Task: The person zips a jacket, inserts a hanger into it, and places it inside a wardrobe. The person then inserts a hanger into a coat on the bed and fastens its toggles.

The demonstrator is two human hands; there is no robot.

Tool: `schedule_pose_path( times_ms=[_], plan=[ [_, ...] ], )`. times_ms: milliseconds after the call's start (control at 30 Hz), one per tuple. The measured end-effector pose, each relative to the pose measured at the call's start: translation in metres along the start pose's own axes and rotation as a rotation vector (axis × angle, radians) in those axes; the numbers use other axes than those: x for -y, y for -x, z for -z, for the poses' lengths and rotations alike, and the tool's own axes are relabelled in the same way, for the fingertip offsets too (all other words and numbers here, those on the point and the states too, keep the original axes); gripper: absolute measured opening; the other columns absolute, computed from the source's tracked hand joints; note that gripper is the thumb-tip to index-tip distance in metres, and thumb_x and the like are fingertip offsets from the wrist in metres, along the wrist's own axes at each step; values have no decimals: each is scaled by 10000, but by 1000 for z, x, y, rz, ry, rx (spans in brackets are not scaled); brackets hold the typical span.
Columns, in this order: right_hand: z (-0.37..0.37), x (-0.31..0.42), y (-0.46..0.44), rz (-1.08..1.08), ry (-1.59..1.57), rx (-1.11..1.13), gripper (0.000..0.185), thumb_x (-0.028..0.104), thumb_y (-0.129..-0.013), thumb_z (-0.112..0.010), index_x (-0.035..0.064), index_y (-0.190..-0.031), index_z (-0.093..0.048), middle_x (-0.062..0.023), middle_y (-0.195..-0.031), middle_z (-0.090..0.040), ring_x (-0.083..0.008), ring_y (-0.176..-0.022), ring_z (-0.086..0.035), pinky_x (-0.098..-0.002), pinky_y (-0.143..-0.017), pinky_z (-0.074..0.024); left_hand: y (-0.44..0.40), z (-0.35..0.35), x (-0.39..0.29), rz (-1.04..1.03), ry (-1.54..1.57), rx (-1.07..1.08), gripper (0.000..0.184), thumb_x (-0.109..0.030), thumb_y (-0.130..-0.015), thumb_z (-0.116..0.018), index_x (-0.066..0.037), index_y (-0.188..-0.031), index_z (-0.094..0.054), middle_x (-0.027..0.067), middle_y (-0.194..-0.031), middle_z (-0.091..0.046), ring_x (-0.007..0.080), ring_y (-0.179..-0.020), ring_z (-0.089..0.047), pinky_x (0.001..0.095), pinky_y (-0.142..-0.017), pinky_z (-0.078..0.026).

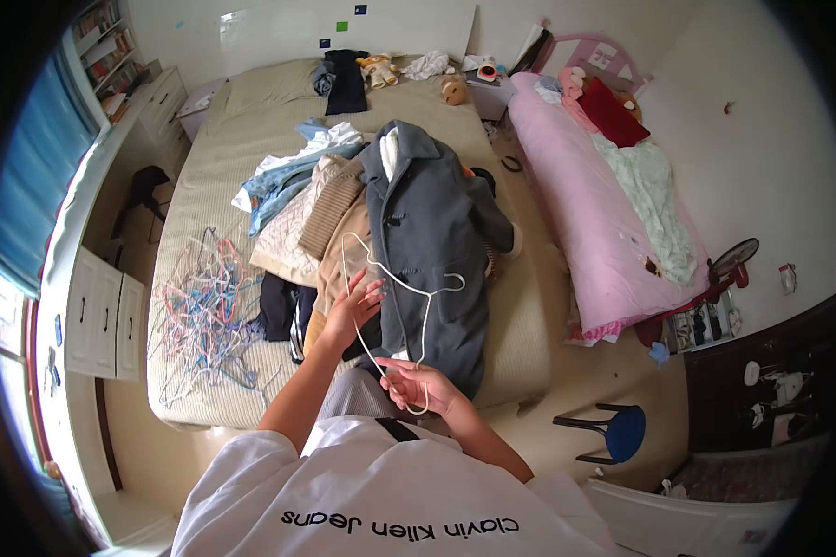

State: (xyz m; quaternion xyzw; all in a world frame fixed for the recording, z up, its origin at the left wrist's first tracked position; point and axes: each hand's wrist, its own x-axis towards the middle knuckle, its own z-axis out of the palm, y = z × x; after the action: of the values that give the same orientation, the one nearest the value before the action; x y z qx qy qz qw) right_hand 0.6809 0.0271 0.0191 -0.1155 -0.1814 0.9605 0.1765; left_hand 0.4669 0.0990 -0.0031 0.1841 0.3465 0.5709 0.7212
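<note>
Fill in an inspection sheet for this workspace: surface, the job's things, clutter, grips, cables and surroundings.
Surface: beige ribbed bedspread, largely covered by clothes and hangers.
Job's things: slim white clothes hanger, in hand; dark grey collared coat, lying on the bedspread.
Clutter: tangled heap of multicoloured hangers, left in the picture; brown ribbed knit garment and pale blue garment, piled beside the coat.
Grips: left grip at the hanger's long bar, closure unclear; right grip holding its near end.
Cables: nothing seen.
Surroundings: pink-covered bed; black-legged stool with round blue seat; blue curtain.
</note>
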Motion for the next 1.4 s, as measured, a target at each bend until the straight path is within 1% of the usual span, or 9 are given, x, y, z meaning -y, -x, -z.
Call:
schedule_pose_path(
  times_ms=[167,433,733,767,900,1133,1200,1267,1400],
  plan=[
    [25,49,-44,197,284,-394,470,248,-935,-461,33,-1339,-355,-15,-901,-507,-98,-723,-528,-259,-687,-479,-101,28,-17,69,9,41,488,-441,-920,-442,-162,-1318,-402,55,-1224,-545,202,-1096,-523,372,-908,-396],
    [67,99,-125,492,269,-759,395,242,-922,-485,35,-1243,-384,-23,-813,-472,-129,-650,-501,-271,-630,-434,-253,65,-39,29,-570,-49,434,-313,-896,-503,-138,-1287,-433,50,-1196,-508,174,-1068,-489,355,-861,-403],
    [90,117,-179,561,298,-915,417,198,-905,-510,8,-1251,-376,-39,-790,-495,-133,-651,-516,-288,-607,-458,-368,60,-17,22,-736,-311,1008,-411,-690,-771,-29,-1378,-140,142,-1223,-469,226,-1061,-494,322,-893,-405],
    [91,115,-182,572,269,-928,424,194,-897,-525,9,-1250,-379,-37,-796,-506,-132,-641,-515,-285,-596,-464,-368,55,-19,46,-691,-402,801,-290,-730,-751,-14,-1320,-285,134,-1164,-527,229,-1010,-535,317,-880,-421],
    [94,111,-176,570,241,-928,422,197,-893,-533,21,-1248,-389,-36,-808,-519,-135,-632,-521,-289,-601,-465,-364,46,-22,3,-410,-176,385,-74,-784,-638,-3,-1135,-498,107,-1017,-612,210,-920,-586,298,-841,-449],
    [88,111,-127,790,301,-1098,443,158,-862,-570,43,-1255,-399,-34,-835,-538,-135,-697,-559,-281,-613,-464,-287,9,-10,-117,-646,274,305,-49,-768,-638,-22,-1060,-553,67,-974,-630,150,-909,-566,300,-821,-448],
    [88,120,-112,914,386,-1183,446,139,-856,-579,44,-1254,-402,-31,-846,-538,-124,-715,-556,-269,-623,-460,-247,-16,-8,-268,-956,370,312,-95,-758,-659,-27,-1046,-560,102,-969,-639,174,-905,-590,313,-818,-451],
    [76,136,-93,1081,417,-1160,483,60,-837,-616,53,-1253,-370,3,-830,-489,-64,-724,-490,-196,-624,-418,-205,-52,-16,-285,-1260,491,303,-200,-734,-671,-50,-972,-560,191,-810,-607,348,-760,-597,394,-684,-474],
    [54,164,-46,1204,598,-1159,498,106,-844,-629,27,-1257,-363,-15,-853,-479,-83,-817,-477,-214,-770,-408,-139,-89,32,-377,-1372,737,284,-230,-735,-647,-75,-960,-567,172,-680,-588,364,-656,-578,416,-593,-450]
  ],
)
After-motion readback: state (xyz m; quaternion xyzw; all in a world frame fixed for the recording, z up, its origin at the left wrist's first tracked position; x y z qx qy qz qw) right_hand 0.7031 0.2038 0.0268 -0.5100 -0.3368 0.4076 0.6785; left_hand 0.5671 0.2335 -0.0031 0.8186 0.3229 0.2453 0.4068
